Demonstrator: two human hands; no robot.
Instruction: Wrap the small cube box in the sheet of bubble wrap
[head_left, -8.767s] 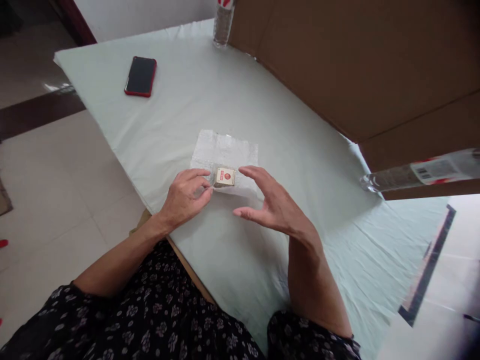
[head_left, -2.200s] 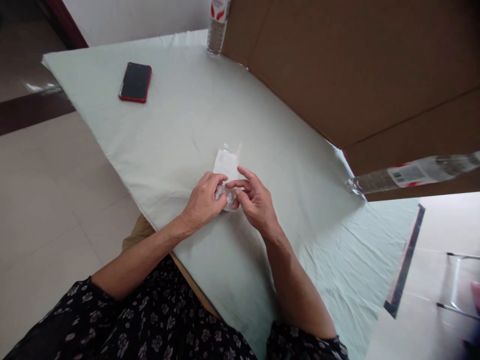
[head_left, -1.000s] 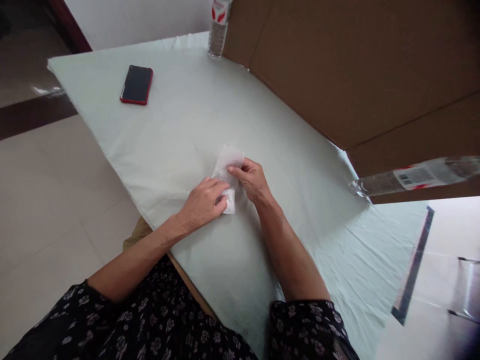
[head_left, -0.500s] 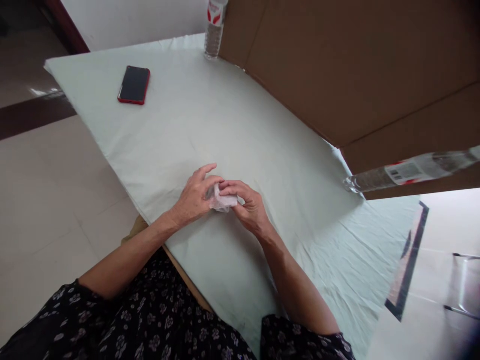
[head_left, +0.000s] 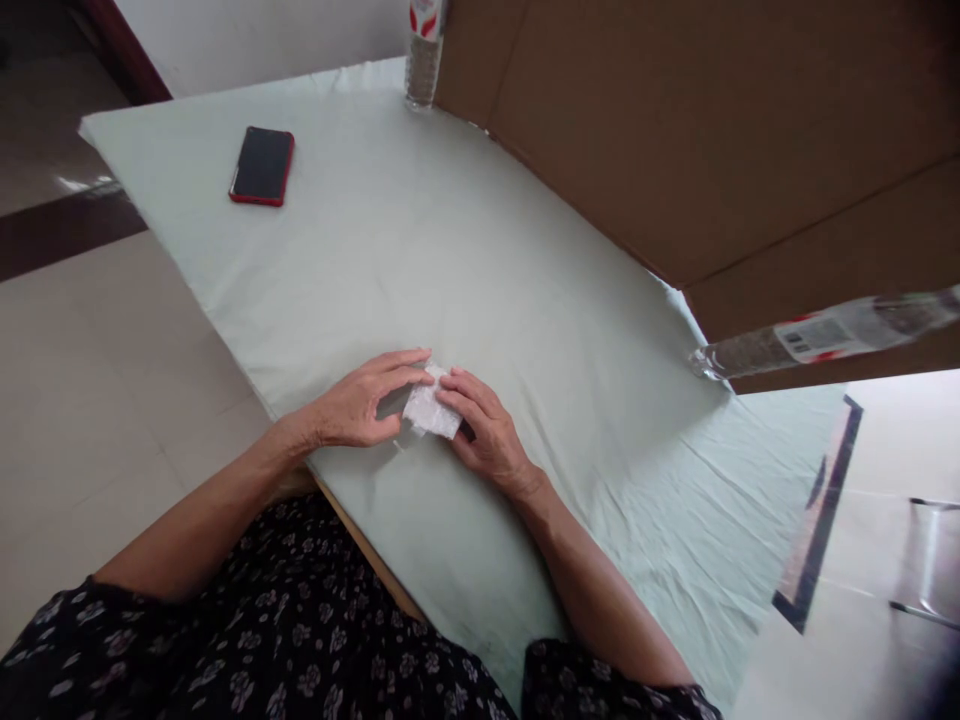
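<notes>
A small white packet with a crinkled, semi-clear wrapping (head_left: 433, 404) is between my hands, just above or on the tablecloth. My right hand (head_left: 486, 425) holds its right side, fingers on top and the thumb below. At the packet's left edge is my left hand (head_left: 369, 400), its thumb spread well apart from the fingers. The left fingertips reach the packet's upper left corner; whether they press on it I cannot tell. What is inside the wrapping is not visible.
A phone in a red case (head_left: 262, 166) lies at the table's far left. A large brown cardboard panel (head_left: 675, 130) stands across the back right, with a water bottle (head_left: 424, 65) at its left end and another bottle (head_left: 825, 335) at its right. Pale green cloth (head_left: 360, 250) covers the table.
My left hand has moved left and down, its fingers spreading from the packet. The packet now lies flatter, with more of its white face showing. My right hand has shifted slightly down and still holds it.
</notes>
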